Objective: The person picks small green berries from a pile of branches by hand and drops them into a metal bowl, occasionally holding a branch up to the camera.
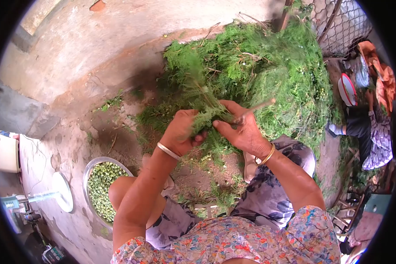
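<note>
While the right hand (243, 128) pinches the woody stem of a feathery green branch (204, 103), the left hand (185, 132) curls its fingers on its leaves, wrists bent inward; a bushy heap (290, 83) lies beyond the branch.

a pale, stained wall (119, 31) is curving across the top, catching bright light. below it, a worn floor (77, 229) is showing rough, peeling patches. wire mesh (345, 24) is filling the upper right. at left, a round white base (62, 192) is supporting a pale blue pole (42, 196), with a cream box (6, 154) sitting nearby. slatted wood (346, 216) is standing at lower right.
</note>
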The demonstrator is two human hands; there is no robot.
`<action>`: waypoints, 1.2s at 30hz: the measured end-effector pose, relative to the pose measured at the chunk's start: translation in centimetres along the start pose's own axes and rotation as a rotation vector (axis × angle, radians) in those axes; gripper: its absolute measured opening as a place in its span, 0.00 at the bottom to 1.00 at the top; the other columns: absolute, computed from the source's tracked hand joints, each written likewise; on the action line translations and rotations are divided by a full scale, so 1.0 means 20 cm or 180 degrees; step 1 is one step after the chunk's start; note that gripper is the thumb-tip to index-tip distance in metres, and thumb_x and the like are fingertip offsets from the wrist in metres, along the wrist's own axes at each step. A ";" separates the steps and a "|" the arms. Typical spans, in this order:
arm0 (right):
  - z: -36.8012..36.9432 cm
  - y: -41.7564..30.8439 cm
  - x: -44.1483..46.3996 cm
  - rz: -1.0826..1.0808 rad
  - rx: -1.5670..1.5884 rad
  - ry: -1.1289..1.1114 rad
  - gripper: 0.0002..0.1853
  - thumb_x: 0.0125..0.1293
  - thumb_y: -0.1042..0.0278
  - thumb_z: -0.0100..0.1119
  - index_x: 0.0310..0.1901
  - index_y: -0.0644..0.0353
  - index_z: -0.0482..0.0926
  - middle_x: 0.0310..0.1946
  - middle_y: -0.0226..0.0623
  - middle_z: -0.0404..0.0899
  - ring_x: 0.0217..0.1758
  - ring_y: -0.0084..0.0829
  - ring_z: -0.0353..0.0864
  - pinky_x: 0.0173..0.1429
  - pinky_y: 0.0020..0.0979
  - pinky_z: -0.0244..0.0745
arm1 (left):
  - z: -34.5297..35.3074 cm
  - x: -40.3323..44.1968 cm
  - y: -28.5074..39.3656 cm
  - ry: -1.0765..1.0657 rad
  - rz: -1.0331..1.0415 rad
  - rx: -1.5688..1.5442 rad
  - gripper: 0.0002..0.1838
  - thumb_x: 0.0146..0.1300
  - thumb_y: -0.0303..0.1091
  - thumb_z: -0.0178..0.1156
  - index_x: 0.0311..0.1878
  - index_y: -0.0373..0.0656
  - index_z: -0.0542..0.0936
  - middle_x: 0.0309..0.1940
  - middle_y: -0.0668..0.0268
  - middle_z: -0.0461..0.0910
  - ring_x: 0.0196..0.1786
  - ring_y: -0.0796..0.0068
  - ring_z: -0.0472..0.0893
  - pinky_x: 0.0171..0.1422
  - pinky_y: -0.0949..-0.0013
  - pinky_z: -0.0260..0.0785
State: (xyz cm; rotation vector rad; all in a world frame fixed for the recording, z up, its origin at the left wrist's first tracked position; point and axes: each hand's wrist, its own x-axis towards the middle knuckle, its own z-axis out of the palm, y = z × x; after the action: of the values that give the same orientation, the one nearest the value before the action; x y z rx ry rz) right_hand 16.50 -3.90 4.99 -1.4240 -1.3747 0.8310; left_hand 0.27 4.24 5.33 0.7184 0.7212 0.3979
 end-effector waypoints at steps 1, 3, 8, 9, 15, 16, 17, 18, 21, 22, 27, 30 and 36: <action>-0.01 -0.05 0.00 0.0180 -0.0158 0.0085 0.23 0.53 0.69 0.68 0.49 0.70 0.74 0.27 0.34 0.78 0.27 0.19 0.72 0.33 0.24 0.70 | 0.00 0.01 -0.02 -0.0006 -0.0008 0.0007 0.06 0.63 0.32 0.54 0.34 0.41 0.78 0.19 0.69 0.74 0.15 0.83 0.71 0.13 0.81 0.56; -0.03 -0.05 0.02 0.0399 0.0049 0.0224 0.15 0.55 0.71 0.67 0.43 0.69 0.77 0.21 0.25 0.74 0.25 0.14 0.67 0.29 0.22 0.66 | 0.00 0.02 -0.05 -0.0093 -0.0018 0.0070 0.05 0.63 0.34 0.57 0.36 0.43 0.78 0.17 0.73 0.72 0.14 0.83 0.68 0.13 0.79 0.55; -0.13 -0.04 0.04 0.0602 0.0087 0.0256 0.10 0.56 0.73 0.65 0.39 0.67 0.79 0.23 0.23 0.75 0.27 0.14 0.69 0.30 0.22 0.66 | 0.03 -0.01 -0.01 0.0218 0.0217 0.0293 0.03 0.58 0.30 0.60 0.32 0.41 0.78 0.17 0.71 0.74 0.15 0.84 0.69 0.14 0.80 0.54; -0.15 -0.04 0.04 0.0548 0.0053 0.0264 0.09 0.56 0.75 0.65 0.38 0.66 0.79 0.24 0.23 0.75 0.27 0.14 0.70 0.31 0.22 0.67 | 0.04 -0.01 0.00 0.0416 0.0309 0.0517 0.03 0.57 0.29 0.61 0.32 0.42 0.78 0.17 0.72 0.73 0.15 0.84 0.68 0.15 0.79 0.54; -0.18 -0.02 0.03 0.0362 0.0013 0.0363 0.09 0.58 0.76 0.62 0.40 0.64 0.80 0.27 0.26 0.78 0.31 0.16 0.74 0.36 0.21 0.70 | -0.11 -0.04 0.16 0.1396 0.1491 0.1176 0.05 0.58 0.29 0.61 0.33 0.38 0.79 0.17 0.70 0.74 0.15 0.87 0.67 0.14 0.82 0.52; -0.19 -0.03 0.03 0.0205 -0.0146 0.0389 0.08 0.59 0.75 0.61 0.40 0.65 0.79 0.24 0.27 0.76 0.28 0.18 0.71 0.33 0.24 0.68 | -0.11 -0.05 0.19 0.1788 0.1979 0.0805 0.05 0.58 0.29 0.61 0.32 0.38 0.79 0.16 0.70 0.74 0.15 0.87 0.67 0.15 0.82 0.52; -0.20 -0.03 0.03 0.0047 -0.0305 0.0414 0.08 0.59 0.73 0.60 0.40 0.65 0.78 0.21 0.29 0.73 0.25 0.19 0.69 0.30 0.27 0.67 | -0.11 -0.06 0.21 0.1783 0.1979 0.0808 0.05 0.58 0.29 0.61 0.32 0.38 0.79 0.16 0.70 0.74 0.15 0.87 0.67 0.15 0.82 0.52; -0.20 -0.03 0.03 0.0046 -0.0305 0.0421 0.08 0.59 0.73 0.60 0.40 0.65 0.78 0.21 0.29 0.73 0.25 0.19 0.69 0.30 0.27 0.67 | -0.11 -0.07 0.23 0.1805 0.2356 0.0544 0.05 0.59 0.29 0.61 0.32 0.37 0.79 0.17 0.70 0.74 0.15 0.87 0.67 0.15 0.82 0.53; -0.21 -0.04 0.03 -0.0153 -0.0700 0.0497 0.08 0.59 0.74 0.58 0.40 0.64 0.79 0.27 0.36 0.78 0.29 0.27 0.76 0.34 0.31 0.71 | -0.09 -0.09 0.23 0.1729 0.2700 0.0765 0.05 0.59 0.29 0.61 0.33 0.37 0.80 0.18 0.69 0.75 0.17 0.87 0.68 0.17 0.82 0.56; -0.22 -0.06 0.03 -0.0213 -0.0904 0.0381 0.08 0.59 0.75 0.58 0.41 0.64 0.79 0.29 0.38 0.79 0.31 0.31 0.78 0.35 0.32 0.72 | -0.07 -0.10 0.22 0.1637 0.2657 0.1254 0.05 0.58 0.28 0.61 0.35 0.37 0.80 0.18 0.69 0.76 0.18 0.87 0.70 0.18 0.81 0.58; -0.19 -0.05 0.03 -0.0510 -0.1069 0.0103 0.09 0.56 0.78 0.58 0.40 0.63 0.79 0.30 0.43 0.79 0.32 0.38 0.79 0.36 0.34 0.73 | -0.01 0.01 0.04 0.0861 0.2358 0.2445 0.09 0.56 0.27 0.63 0.39 0.33 0.80 0.21 0.69 0.77 0.20 0.86 0.72 0.22 0.81 0.62; -0.17 -0.06 0.03 -0.0575 -0.0980 0.0052 0.09 0.55 0.79 0.59 0.39 0.63 0.79 0.29 0.43 0.79 0.30 0.39 0.79 0.35 0.34 0.73 | 0.03 0.02 0.02 0.0656 0.2090 0.2435 0.10 0.54 0.25 0.64 0.38 0.32 0.79 0.21 0.69 0.77 0.21 0.86 0.72 0.23 0.80 0.63; -0.15 -0.03 0.03 -0.0865 -0.1091 -0.0146 0.08 0.54 0.80 0.59 0.37 0.64 0.79 0.28 0.45 0.78 0.29 0.40 0.79 0.33 0.35 0.72 | 0.04 -0.02 0.05 0.0390 0.1403 0.2096 0.08 0.54 0.27 0.64 0.33 0.33 0.76 0.20 0.69 0.75 0.20 0.86 0.71 0.21 0.79 0.60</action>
State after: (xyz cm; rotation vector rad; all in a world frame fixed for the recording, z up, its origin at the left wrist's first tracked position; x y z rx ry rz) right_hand 19.20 -3.85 6.50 -1.4334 -1.7622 0.4687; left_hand 0.40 4.41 6.63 1.4982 0.8154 0.6172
